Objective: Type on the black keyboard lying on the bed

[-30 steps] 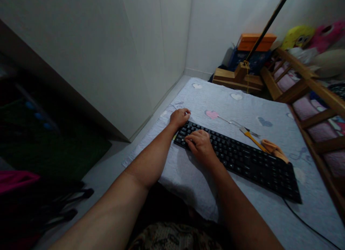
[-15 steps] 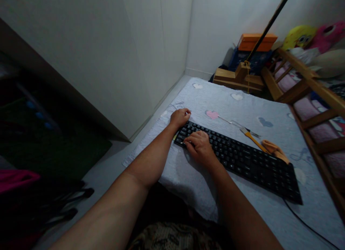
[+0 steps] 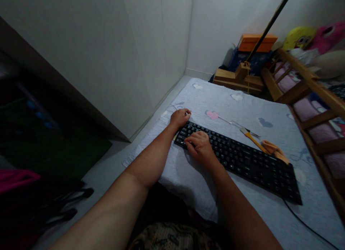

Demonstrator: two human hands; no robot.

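A black keyboard (image 3: 242, 160) lies slantwise on a pale blue cloth with heart prints (image 3: 229, 99). My left hand (image 3: 180, 117) rests at its far left corner, fingers curled in; what they hold, if anything, is hidden. Over the left-hand keys, my right hand (image 3: 198, 145) is closed, thumb and fingers together at the keys. Something small and pale shows by its fingertips, too small to name. Behind the keyboard are a brush with a yellow handle (image 3: 254, 140), a folded orange-brown cloth (image 3: 275, 151) and thin metal tools (image 3: 237, 124).
A pale cabinet panel (image 3: 121, 63) stands close on the left. Wooden railing (image 3: 309, 88) runs along the right, with plush toys (image 3: 300, 37) beyond. A wooden stand (image 3: 237, 77) with a dark pole is at the back. The keyboard's cable (image 3: 309, 225) trails toward the lower right.
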